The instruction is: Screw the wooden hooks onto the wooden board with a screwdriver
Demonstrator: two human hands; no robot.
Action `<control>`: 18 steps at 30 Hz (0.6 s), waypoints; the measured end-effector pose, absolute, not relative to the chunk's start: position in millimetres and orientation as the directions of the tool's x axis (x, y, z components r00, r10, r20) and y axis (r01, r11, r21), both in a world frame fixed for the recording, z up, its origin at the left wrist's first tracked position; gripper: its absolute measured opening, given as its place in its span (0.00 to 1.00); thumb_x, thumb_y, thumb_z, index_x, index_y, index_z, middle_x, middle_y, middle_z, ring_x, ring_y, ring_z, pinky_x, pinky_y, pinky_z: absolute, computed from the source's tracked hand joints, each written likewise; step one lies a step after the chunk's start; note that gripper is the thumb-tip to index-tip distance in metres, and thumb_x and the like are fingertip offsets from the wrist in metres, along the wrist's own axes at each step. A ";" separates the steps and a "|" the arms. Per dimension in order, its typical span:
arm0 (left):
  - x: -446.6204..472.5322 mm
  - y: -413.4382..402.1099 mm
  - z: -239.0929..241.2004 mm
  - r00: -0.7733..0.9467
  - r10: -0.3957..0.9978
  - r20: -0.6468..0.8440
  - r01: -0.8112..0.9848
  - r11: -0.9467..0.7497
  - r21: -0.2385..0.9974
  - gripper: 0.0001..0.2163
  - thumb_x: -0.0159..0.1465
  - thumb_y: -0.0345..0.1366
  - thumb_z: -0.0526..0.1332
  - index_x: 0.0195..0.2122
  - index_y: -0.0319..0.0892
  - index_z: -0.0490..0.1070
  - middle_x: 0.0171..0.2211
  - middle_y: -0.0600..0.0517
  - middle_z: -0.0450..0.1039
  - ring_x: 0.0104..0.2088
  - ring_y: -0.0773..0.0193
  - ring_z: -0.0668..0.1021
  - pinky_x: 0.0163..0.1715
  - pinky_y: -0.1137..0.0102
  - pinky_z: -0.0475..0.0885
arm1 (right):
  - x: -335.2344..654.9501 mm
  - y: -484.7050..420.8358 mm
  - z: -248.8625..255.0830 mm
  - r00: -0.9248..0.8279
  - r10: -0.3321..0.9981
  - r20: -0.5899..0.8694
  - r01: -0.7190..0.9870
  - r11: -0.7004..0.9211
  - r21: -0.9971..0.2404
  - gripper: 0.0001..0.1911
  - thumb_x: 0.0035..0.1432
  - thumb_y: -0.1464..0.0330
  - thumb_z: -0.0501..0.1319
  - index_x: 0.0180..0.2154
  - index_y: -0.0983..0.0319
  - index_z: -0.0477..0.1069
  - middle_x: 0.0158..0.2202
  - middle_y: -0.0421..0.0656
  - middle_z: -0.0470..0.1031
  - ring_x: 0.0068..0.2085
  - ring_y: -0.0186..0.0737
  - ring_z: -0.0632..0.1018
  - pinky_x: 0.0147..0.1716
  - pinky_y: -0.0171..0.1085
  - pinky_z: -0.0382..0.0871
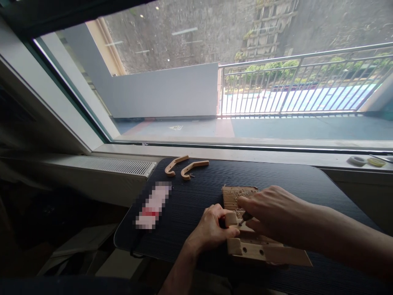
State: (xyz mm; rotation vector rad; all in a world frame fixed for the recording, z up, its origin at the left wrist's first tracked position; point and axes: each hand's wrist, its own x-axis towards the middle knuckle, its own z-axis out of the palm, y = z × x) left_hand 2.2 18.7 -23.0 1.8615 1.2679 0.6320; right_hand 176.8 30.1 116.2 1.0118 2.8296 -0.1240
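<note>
My left hand (211,227) pinches the rounded end of a pale wooden piece (231,220) between thumb and fingers. My right hand (270,213) is closed round a small screwdriver-like tool (246,216); its thin metal shaft slants down to the wood beside my left thumb. Most of the tool's handle is hidden in my palm. Beneath lies a wooden board (230,196) with wood chips and small marks on it. Nearer to me rests another wooden piece (253,250) with two dark holes, its left end thicker.
On the dark table (196,196) two curved wooden hooks (173,166) lie at the far left, with small screws (190,175) by one. A blurred pink item (153,207) is at the left. Tape rolls (357,161) sit on the windowsill; a radiator (123,166) stands left.
</note>
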 end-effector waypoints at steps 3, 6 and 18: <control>2.5 19.0 -23.8 0.375 0.927 -0.017 0.527 -0.198 0.827 0.07 0.52 0.40 0.66 0.29 0.43 0.74 0.31 0.55 0.66 0.37 0.63 0.69 0.38 0.71 0.63 | 173.3 29.5 126.9 -0.734 0.631 -0.251 0.658 0.752 -0.035 0.14 0.48 0.82 0.60 0.37 0.63 0.73 0.30 0.42 0.76 0.28 0.43 0.77 0.21 0.35 0.46; 3.0 19.3 -23.9 0.369 0.929 -0.019 0.534 -0.195 0.823 0.07 0.52 0.40 0.66 0.28 0.43 0.73 0.31 0.55 0.66 0.37 0.64 0.69 0.39 0.71 0.63 | 170.8 30.2 131.8 -0.743 0.593 -0.310 0.639 0.766 -0.070 0.12 0.48 0.82 0.59 0.32 0.63 0.73 0.29 0.41 0.76 0.29 0.42 0.76 0.22 0.35 0.48; 4.1 18.4 -19.8 0.360 0.932 -0.049 0.533 -0.162 0.831 0.07 0.52 0.39 0.66 0.29 0.42 0.73 0.31 0.55 0.66 0.38 0.63 0.69 0.39 0.72 0.64 | 167.0 32.8 130.0 -0.739 0.619 -0.268 0.647 0.762 -0.025 0.08 0.54 0.81 0.57 0.31 0.66 0.73 0.26 0.43 0.74 0.26 0.38 0.75 0.21 0.34 0.48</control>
